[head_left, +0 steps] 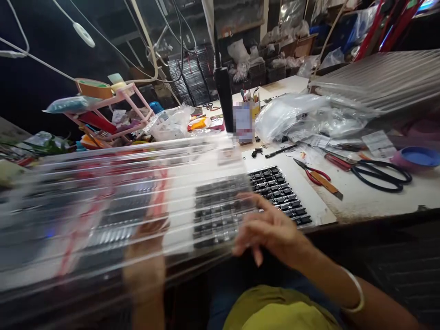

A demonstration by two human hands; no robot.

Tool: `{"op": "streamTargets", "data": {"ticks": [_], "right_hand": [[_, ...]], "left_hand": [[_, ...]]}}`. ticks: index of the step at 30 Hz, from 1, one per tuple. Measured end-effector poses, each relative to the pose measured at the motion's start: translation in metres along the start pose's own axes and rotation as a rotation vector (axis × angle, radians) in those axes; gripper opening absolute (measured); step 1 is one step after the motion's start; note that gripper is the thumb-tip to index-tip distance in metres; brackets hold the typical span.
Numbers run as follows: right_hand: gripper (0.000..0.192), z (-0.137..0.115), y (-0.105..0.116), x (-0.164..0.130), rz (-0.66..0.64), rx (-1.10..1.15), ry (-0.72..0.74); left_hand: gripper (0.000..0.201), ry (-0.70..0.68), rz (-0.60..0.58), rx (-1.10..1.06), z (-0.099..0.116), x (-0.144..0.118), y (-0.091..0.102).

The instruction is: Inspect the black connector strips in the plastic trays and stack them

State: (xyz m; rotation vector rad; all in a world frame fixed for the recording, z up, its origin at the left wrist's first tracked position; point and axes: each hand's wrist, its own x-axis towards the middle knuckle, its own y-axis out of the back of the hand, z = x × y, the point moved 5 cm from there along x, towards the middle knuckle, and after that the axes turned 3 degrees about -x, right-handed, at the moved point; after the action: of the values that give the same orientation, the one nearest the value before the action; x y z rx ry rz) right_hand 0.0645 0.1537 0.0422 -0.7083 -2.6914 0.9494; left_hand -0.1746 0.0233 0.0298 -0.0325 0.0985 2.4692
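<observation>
A large see-through ribbed plastic tray (192, 158), smeared by motion, is tilted over the left and middle of the bench. Through it my left hand (151, 224) shows only as a blur, and its fingers cannot be made out. At the tray's right edge is my right hand (266, 224), its fingers apart and partly bent, fingertips close to the plastic. Rows of small black parts with metal pins (280, 195) lie on the white bench beyond that hand. Part of these rows is seen through the tray, as are dark packs with red bands (120, 224).
Red-handled pliers (314, 174), a cutter knife (330, 187) and large scissors (381, 176) lie at the right. Behind them are plastic bags (292, 114) and stacked ribbed trays (385, 75). A black post (225, 98) rises mid-bench; a pink rack (117, 101) stands left.
</observation>
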Motion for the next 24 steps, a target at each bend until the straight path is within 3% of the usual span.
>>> {"op": "streamTargets", "data": {"ticks": [4,7,11,14,16,21,24], "right_hand": [[0.046,-0.044,0.063,-0.013,0.122,-0.369,0.071],[0.035,-0.072,0.092,-0.012,0.167,-0.628,0.181],[0.026,-0.108,0.118,0.004,0.248,-1.151,0.513],[0.022,-0.111,0.142,0.016,0.302,-1.522,0.665],[0.025,-0.104,0.159,0.022,0.300,-1.704,0.699],[0.044,-0.083,0.189,0.030,0.134,-2.003,0.533],[0.047,-0.083,0.197,0.038,0.118,-2.025,0.489]], "left_hand": [[0.067,0.037,0.115,-0.382,0.016,0.010,0.031],[0.045,-0.048,0.073,-0.364,0.028,0.018,0.028],[0.026,-0.394,-0.057,0.014,0.041,0.036,0.002],[0.015,-0.756,-0.169,0.489,0.036,0.051,-0.021],[0.018,-0.887,-0.213,0.690,0.022,0.063,-0.030],[0.038,-0.951,-0.346,1.097,-0.017,0.095,-0.042],[0.045,-0.923,-0.361,1.153,-0.024,0.108,-0.045]]}}
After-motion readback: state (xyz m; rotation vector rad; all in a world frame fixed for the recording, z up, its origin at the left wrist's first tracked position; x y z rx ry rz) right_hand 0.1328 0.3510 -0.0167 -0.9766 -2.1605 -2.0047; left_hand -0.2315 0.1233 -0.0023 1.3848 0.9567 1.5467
